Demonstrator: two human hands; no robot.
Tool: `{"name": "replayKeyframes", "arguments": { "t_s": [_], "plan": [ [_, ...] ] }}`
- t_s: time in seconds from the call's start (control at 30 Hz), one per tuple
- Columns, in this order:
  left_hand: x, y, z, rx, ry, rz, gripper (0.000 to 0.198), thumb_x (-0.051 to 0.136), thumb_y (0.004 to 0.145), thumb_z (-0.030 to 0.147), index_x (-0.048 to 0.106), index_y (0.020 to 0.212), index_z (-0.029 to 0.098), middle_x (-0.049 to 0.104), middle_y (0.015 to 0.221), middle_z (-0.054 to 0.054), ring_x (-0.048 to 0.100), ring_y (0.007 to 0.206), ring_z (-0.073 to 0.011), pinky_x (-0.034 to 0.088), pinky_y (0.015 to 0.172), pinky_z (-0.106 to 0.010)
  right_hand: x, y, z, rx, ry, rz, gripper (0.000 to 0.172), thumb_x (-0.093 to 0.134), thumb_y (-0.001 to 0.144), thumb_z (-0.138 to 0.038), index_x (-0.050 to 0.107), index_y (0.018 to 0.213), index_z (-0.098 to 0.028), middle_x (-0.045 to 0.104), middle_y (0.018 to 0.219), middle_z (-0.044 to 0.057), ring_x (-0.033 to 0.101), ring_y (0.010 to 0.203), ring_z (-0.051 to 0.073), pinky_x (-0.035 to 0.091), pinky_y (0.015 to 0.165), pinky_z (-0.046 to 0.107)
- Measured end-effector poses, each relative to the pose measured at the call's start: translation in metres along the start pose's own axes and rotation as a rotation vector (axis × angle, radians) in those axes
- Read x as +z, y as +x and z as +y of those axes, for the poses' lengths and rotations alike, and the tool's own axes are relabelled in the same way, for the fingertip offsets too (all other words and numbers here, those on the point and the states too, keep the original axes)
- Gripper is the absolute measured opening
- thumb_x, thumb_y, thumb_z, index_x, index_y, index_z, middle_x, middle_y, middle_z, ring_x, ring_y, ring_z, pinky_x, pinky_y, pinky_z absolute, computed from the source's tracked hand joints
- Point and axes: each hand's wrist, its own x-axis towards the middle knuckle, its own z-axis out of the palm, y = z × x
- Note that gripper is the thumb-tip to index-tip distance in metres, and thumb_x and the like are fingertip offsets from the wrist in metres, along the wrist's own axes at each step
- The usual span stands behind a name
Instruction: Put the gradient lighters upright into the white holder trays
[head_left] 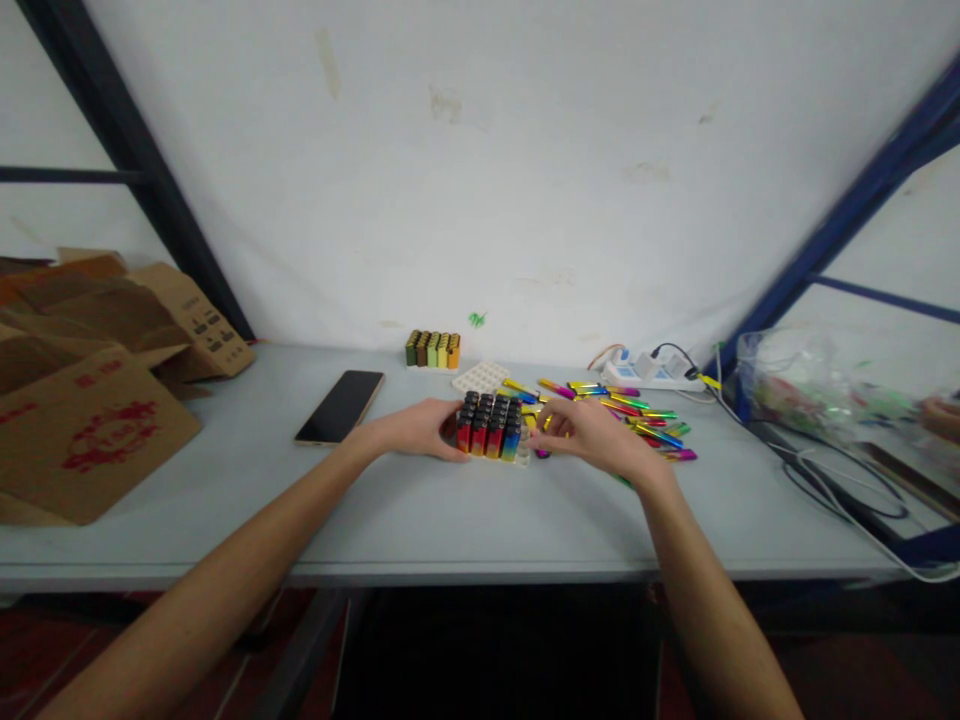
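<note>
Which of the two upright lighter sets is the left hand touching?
The nearer set, black-topped with red and blue bodies, against the left hand. The farther set, green to orange, stands untouched.

At left on the counter (480, 520), brown cardboard boxes (105, 380) in a jumbled heap (red print (112, 437) on the nearest, too blurred to read). Right of them, a dark-screened phone (341, 407), face up. Near the back, a white power strip (651, 374) with plugs in it. Behind, a scuffed white wall (480, 200) with a green mark (477, 319). At far right, clear plastic (791, 375) beside a blue post (847, 225).
</note>
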Motion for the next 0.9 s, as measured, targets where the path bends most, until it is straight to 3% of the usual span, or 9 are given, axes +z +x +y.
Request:
{"name": "replayKeyframes", "arguments": {
  "t_s": [0.07, 0.2, 0.27, 0.4, 0.5, 0.63, 0.8, 0.9],
  "plan": [
    [0.000, 0.000, -0.001, -0.002, 0.001, 0.004, 0.065, 0.076, 0.071, 0.057, 0.063, 0.119, 0.016, 0.074, 0.110, -0.010, 0.068, 0.094, -0.0279, 0.049, 0.080, -0.032, -0.019, -0.007, 0.021, 0.039, -0.074, 0.051, 0.033, 0.067, 0.093, -0.053, 0.071, 0.099, -0.021, 0.077, 0.088, 0.006, 0.071, 0.075, 0.022, 0.052, 0.067, 0.032],
    [-0.001, 0.000, 0.000, -0.004, -0.008, 0.000, 0.064, 0.076, 0.070, 0.057, 0.062, 0.118, 0.017, 0.074, 0.109, -0.009, 0.067, 0.093, -0.0276, 0.049, 0.079, -0.032, -0.047, -0.011, 0.082, 0.148, -0.289, 0.209, 0.036, 0.055, 0.100, -0.046, 0.074, 0.113, -0.018, 0.076, 0.114, 0.016, 0.071, 0.104, 0.030, 0.054, 0.092, 0.041],
    [-0.001, 0.000, 0.001, -0.007, -0.019, -0.001, 0.064, 0.077, 0.070, 0.057, 0.062, 0.117, 0.017, 0.074, 0.106, -0.008, 0.067, 0.092, -0.0273, 0.049, 0.078, -0.031, -0.052, -0.005, 0.111, 0.200, -0.354, 0.228, 0.040, 0.052, 0.101, -0.041, 0.070, 0.126, -0.015, 0.071, 0.128, 0.019, 0.068, 0.116, 0.033, 0.051, 0.102, 0.046],
    [-0.002, -0.001, 0.002, -0.008, -0.020, 0.010, 0.064, 0.077, 0.069, 0.058, 0.063, 0.117, 0.018, 0.074, 0.105, -0.008, 0.067, 0.092, -0.0275, 0.049, 0.078, -0.031, -0.043, 0.015, 0.148, 0.148, -0.434, 0.156, 0.047, 0.043, 0.104, -0.037, 0.059, 0.144, -0.016, 0.060, 0.148, 0.017, 0.055, 0.137, 0.031, 0.041, 0.118, 0.046],
    [-0.002, -0.001, 0.003, -0.008, -0.007, 0.002, 0.063, 0.077, 0.070, 0.057, 0.062, 0.117, 0.017, 0.074, 0.107, -0.008, 0.067, 0.092, -0.0276, 0.049, 0.078, -0.031, -0.028, 0.025, 0.157, 0.176, -0.476, 0.066, 0.046, 0.041, 0.104, -0.028, 0.059, 0.144, -0.014, 0.057, 0.151, 0.018, 0.052, 0.141, 0.030, 0.038, 0.120, 0.045],
    [-0.001, 0.000, 0.001, -0.009, 0.011, -0.007, 0.061, 0.076, 0.072, 0.057, 0.061, 0.114, 0.016, 0.073, 0.105, -0.009, 0.067, 0.091, -0.0273, 0.049, 0.075, -0.031, -0.017, 0.025, 0.156, 0.163, -0.480, 0.052, 0.042, 0.040, 0.104, -0.021, 0.062, 0.139, -0.013, 0.062, 0.143, 0.020, 0.060, 0.131, 0.030, 0.044, 0.113, 0.044],
    [-0.001, 0.001, -0.001, -0.004, 0.027, -0.001, 0.060, 0.076, 0.073, 0.059, 0.061, 0.112, 0.016, 0.073, 0.102, -0.008, 0.067, 0.087, -0.0263, 0.048, 0.073, -0.030, -0.020, 0.017, 0.146, 0.201, -0.529, 0.064, 0.039, 0.053, 0.102, -0.028, 0.065, 0.135, -0.010, 0.069, 0.125, 0.023, 0.064, 0.117, 0.031, 0.047, 0.104, 0.039],
    [0.000, 0.001, -0.002, -0.011, 0.028, 0.005, 0.061, 0.076, 0.072, 0.061, 0.061, 0.111, 0.016, 0.073, 0.101, -0.007, 0.067, 0.086, -0.0257, 0.048, 0.072, -0.030, -0.022, 0.014, 0.142, 0.198, -0.532, 0.027, 0.035, 0.054, 0.103, -0.033, 0.071, 0.122, -0.010, 0.071, 0.115, 0.020, 0.066, 0.106, 0.028, 0.048, 0.095, 0.033]
  ]
}}
